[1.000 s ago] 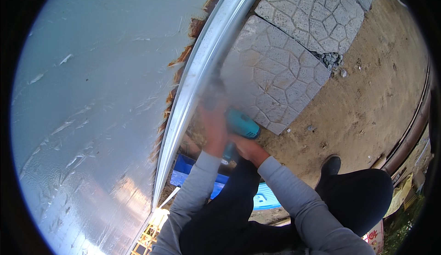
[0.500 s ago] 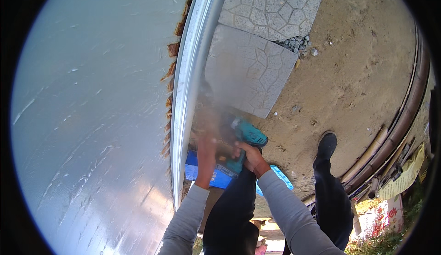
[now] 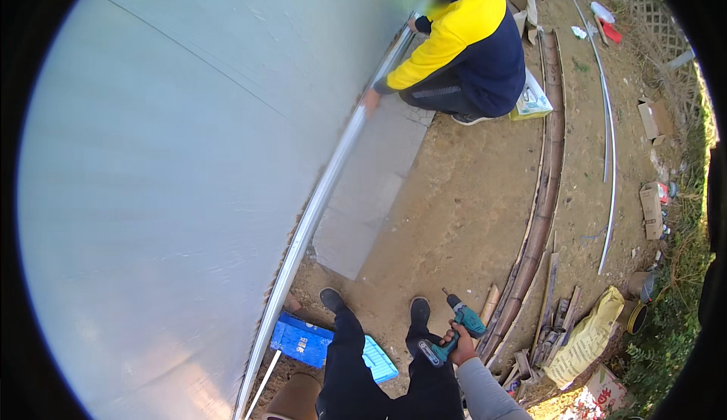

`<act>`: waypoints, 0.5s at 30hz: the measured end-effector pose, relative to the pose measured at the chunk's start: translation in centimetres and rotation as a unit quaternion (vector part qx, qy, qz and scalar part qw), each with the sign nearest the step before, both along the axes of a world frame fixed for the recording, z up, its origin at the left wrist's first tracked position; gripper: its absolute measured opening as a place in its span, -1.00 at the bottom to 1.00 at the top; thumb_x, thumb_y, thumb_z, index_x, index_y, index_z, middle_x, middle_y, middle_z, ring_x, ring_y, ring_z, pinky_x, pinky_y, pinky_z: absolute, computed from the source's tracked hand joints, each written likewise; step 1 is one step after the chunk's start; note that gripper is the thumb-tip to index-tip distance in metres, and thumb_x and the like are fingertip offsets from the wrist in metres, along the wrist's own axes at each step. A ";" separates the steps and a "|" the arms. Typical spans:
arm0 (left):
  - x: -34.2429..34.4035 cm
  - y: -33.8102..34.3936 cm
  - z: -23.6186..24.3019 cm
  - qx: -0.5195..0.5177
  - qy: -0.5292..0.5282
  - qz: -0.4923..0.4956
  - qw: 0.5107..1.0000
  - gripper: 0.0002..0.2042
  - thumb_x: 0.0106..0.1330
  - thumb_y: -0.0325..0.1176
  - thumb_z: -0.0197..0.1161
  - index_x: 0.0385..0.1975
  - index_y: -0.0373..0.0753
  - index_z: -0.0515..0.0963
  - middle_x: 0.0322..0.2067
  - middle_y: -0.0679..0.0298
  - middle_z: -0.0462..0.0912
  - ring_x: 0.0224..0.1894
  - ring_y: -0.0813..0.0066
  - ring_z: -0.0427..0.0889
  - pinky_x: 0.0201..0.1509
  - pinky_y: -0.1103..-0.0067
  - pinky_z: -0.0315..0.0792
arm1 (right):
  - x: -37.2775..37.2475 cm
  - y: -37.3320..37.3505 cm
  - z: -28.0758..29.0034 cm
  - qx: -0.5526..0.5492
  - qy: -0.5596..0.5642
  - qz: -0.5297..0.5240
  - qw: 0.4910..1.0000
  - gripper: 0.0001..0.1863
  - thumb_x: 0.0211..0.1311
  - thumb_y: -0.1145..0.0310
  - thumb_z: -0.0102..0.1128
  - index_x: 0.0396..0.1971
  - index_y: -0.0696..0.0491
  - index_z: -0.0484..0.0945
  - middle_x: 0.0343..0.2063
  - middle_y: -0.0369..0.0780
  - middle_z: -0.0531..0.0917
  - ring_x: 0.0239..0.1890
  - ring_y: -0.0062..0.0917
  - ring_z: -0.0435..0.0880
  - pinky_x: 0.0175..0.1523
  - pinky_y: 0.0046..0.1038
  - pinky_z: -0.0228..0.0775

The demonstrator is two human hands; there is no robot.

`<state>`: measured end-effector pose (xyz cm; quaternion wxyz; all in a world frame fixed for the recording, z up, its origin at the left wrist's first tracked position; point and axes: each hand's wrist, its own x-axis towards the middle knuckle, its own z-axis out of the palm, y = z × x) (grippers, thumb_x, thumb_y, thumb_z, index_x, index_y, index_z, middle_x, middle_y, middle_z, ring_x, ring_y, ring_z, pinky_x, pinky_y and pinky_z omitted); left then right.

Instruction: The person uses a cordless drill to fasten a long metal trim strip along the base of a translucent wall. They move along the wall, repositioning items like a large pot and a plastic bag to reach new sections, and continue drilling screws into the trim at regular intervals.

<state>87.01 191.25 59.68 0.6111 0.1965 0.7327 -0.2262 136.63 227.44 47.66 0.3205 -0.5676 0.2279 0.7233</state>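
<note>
Head view: gripping a teal drill (image 3: 471, 321) by its handle with the right hand (image 3: 460, 348), clamped around it. Holding the drill at the near right, just beside the right leg (image 3: 435, 382) — with the bit (image 3: 446, 292) pointing far and slightly left. Cannot tell the grip of the left hand — outside the view. To the near left, beside the legs, showing a blue box (image 3: 301, 340) with a light blue tray (image 3: 379, 360) to its right. Along the left, showing a large pale sheet (image 3: 174, 155), edged by a metal rail (image 3: 332, 174) running from near to far. At the far end, showing a crouching co-worker (image 3: 485, 22) in a yellow and navy jacket, with one hand (image 3: 371, 103) at the rail. Between, showing smooth-looking paving (image 3: 360, 215) beside bare soil (image 3: 447, 208). To the right, showing a long brown trough (image 3: 542, 231) curving away, with a yellowish sack (image 3: 585, 342) lying on its near right.
</note>
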 end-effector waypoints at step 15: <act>21.7 37.9 5.1 0.246 -0.057 0.052 0.966 -0.70 0.48 -0.35 0.14 0.12 -0.26 0.61 0.06 -0.06 0.69 0.18 0.03 0.65 0.23 0.29 0.49 | 22.3 10.2 19.0 0.043 -0.093 -0.082 0.991 -0.86 0.36 0.22 0.21 -0.27 -0.07 0.47 -0.60 -0.35 0.41 -0.53 -0.46 0.46 -0.32 -0.26 0.41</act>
